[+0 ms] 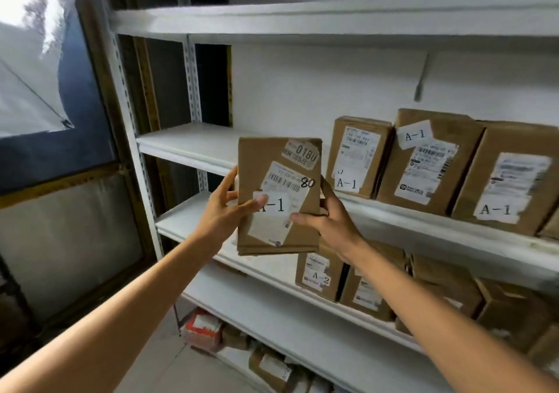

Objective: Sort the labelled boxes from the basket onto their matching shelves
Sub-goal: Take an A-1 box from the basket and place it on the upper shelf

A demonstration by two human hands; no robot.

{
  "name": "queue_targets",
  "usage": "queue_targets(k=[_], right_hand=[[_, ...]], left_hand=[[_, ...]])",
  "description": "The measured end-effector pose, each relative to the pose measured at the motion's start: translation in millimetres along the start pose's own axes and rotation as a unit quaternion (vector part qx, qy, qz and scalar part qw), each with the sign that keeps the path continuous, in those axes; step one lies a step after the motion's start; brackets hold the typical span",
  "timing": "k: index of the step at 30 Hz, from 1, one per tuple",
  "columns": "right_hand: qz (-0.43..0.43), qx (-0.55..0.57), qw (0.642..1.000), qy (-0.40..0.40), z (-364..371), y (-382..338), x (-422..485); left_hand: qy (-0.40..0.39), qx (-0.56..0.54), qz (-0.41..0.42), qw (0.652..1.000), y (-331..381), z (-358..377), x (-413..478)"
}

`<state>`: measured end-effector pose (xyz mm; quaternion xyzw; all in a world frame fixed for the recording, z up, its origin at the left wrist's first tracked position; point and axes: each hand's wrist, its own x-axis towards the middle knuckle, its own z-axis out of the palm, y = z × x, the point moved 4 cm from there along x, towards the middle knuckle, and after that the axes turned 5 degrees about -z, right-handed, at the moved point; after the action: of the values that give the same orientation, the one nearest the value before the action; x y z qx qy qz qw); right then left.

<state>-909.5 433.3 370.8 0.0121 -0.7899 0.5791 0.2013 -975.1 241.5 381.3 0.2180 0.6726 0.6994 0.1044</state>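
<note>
A-1 box (278, 150), gripped by left hand (222, 209) and right hand (328, 221), not yet shelved; three shelved A-1 boxes (432, 162) stand right of it; basket unseen.

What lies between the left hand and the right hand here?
The cardboard box labelled A-1, held by the left hand and the right hand, in the head view.

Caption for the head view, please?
Left hand and right hand hold an A-1 box before the shelf of other A-1 boxes.
</note>
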Motion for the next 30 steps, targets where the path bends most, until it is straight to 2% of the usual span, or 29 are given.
queue_targets(k=[8,12,15,22,30], right_hand=[[-0.085,-0.060,0.994,0.025,-9,-13,107],[-0.099,-0.049,0.991,0.072,-13,-2,146],[-0.073,-0.074,0.991,0.088,-15,15,169],[-0.013,-0.163,0.980,0.110,-15,29,176],[-0.062,-0.293,0.926,0.229,2,-15,159]], left_hand=[[-0.010,0.012,0.040,0.999,26,-13,107],[-0.032,0.014,0.072,0.997,31,-14,161],[-0.047,0.020,0.077,0.996,18,-8,190],[-0.058,0.047,0.098,0.992,-6,-9,229],[-0.099,0.081,0.140,0.982,-9,2,247]])
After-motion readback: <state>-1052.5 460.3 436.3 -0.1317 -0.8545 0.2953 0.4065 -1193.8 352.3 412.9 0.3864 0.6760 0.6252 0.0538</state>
